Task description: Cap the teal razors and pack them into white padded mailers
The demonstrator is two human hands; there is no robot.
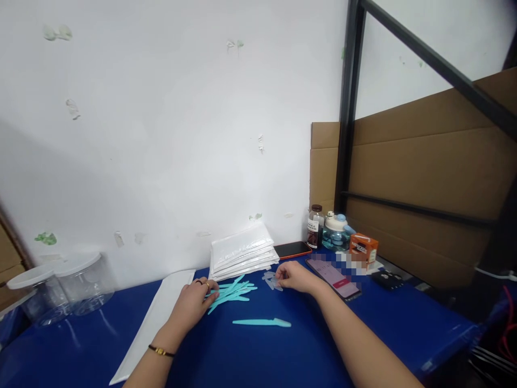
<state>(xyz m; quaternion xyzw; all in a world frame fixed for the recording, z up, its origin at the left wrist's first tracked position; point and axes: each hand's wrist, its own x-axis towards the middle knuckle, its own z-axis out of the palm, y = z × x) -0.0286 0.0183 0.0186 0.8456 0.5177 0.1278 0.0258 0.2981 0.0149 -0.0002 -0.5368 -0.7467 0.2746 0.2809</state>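
Several turquoise eyebrow razors [234,291] lie in a loose, crossed pile on the blue table. At the pile's left end is my left hand [200,296], with thumb and forefinger closed around the end of a razor. To the right of the pile, small clear plastic caps [269,279] lie in a little heap. My right hand [291,276] reaches into that heap with its fingers pinched at a cap, and the fingertips partly hide it. One single eyebrow razor [262,322] lies apart, nearer to me, its blade end pointing right.
White padded envelopes [242,250] are stacked against the wall, and a long white envelope [161,312] lies left. Two clear lidded tubs [86,285] stand far left. Phones [335,277], a brown bottle [315,226], a blue jug [336,237] and an orange box [363,250] sit right.
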